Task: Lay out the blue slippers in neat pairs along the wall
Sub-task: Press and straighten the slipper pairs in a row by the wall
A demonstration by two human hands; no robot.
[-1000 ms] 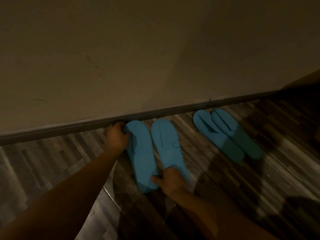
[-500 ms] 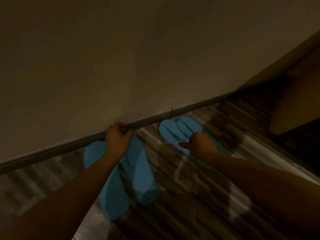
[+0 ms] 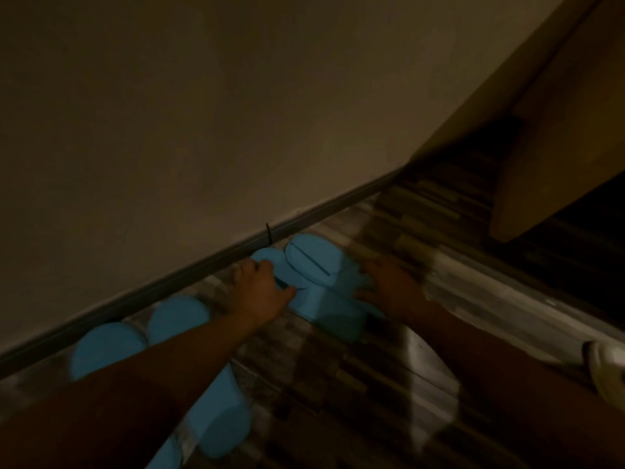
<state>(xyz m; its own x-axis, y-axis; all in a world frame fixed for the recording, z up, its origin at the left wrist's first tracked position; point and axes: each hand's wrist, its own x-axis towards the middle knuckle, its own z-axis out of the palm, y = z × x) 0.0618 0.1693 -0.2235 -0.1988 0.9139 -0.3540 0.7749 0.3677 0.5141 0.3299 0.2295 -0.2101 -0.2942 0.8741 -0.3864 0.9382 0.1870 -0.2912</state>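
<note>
The scene is dim and warm-toned, with the wall point(image 3: 203, 113) a murky brown. Motion blur smears the slippers point(image 3: 318, 286), both hands point(image 3: 263, 289) and the floor point(image 3: 389, 384) planks. Pale glare patches lie on the floor, perhaps from light behind. Straight lines bow toward the edges.

From my seat the floor point(image 3: 422, 384) reads as wood-look planks in mixed grey and brown strips, smooth, with a pale sheen where light catches it. The wall point(image 3: 203, 113) is plain painted plaster, matt and even. Along its foot runs a grey skirting board point(image 3: 176, 277), smooth with a faint satin line. The blue slippers point(image 3: 314, 289) look like thin, soft non-woven cloth, matt, though motion blur leaves me unsure of the weave. The cabinet point(image 3: 558, 130) at right shows a matt wood-toned face.
</note>
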